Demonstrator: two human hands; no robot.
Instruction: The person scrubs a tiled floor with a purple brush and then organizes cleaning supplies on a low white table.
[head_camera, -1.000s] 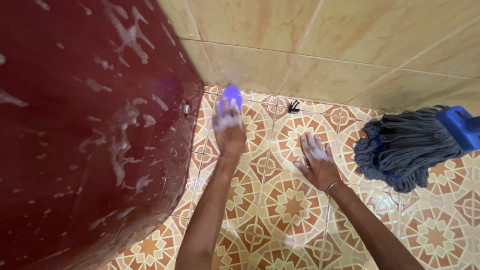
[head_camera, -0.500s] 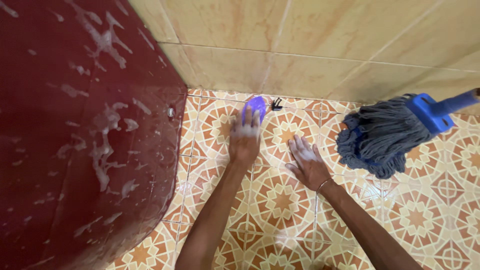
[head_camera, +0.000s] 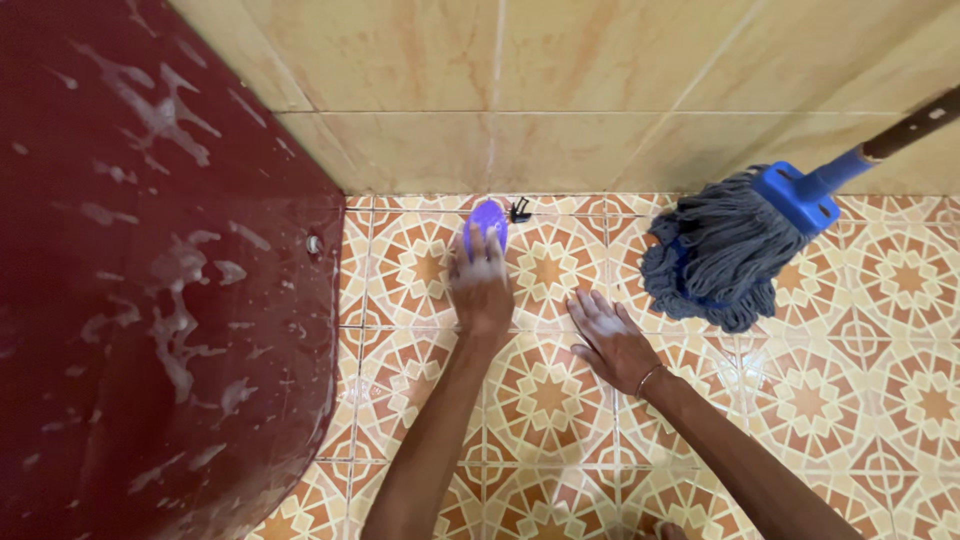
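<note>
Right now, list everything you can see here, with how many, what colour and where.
scrub brush: one, purple, on the floor near the wall, under the left hand
small clip-like object: one, black, just right of the brush
mop: one, grey strands, blue head, brown handle, right side
door: one, dark red, foam-streaked, left
floor tiles: orange patterned
wall tiles: beige, top
bracelet: one, thin, right wrist
left hand: on the brush
right hand: flat on the floor

No packages, labels, signs or screens show anywhere here. The view holds only bare surfaces and plain cleaning things, none with a wrapper, a tag or a display on it.
</note>
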